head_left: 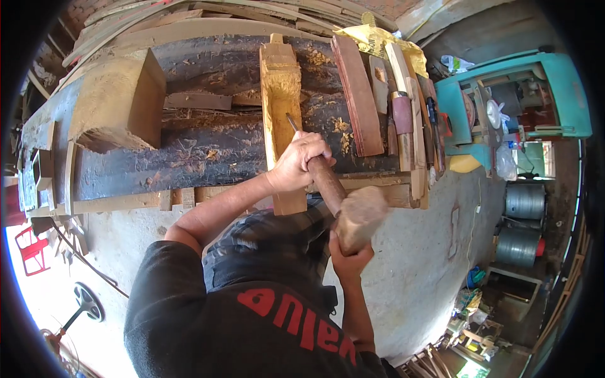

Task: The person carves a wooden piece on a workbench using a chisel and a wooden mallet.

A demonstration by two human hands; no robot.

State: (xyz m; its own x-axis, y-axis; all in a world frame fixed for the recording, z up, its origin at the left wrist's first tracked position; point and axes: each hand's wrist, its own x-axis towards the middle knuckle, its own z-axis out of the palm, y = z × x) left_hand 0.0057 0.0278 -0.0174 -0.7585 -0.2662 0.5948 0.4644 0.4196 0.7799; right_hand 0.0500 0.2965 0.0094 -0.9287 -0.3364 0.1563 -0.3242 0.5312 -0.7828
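Observation:
My left hand (297,162) is wrapped round the wooden handle of a chisel (326,184). The chisel slants, and its thin metal blade reaches into the hollow of a yellowish wood block (281,94) lying across the bench. Fresh-cut wood shows inside the hollow. In my right hand (350,261) is a wooden mallet (359,217), its blurred head right at the butt end of the chisel handle. The fingers of my right hand close round the mallet below its head.
The dark workbench (208,151) carries wood shavings. A large wood block (120,101) sits at left. To the right lie a reddish plank (358,94) and several tools, including a purple-banded handle (401,113). A teal machine (561,94) stands beyond.

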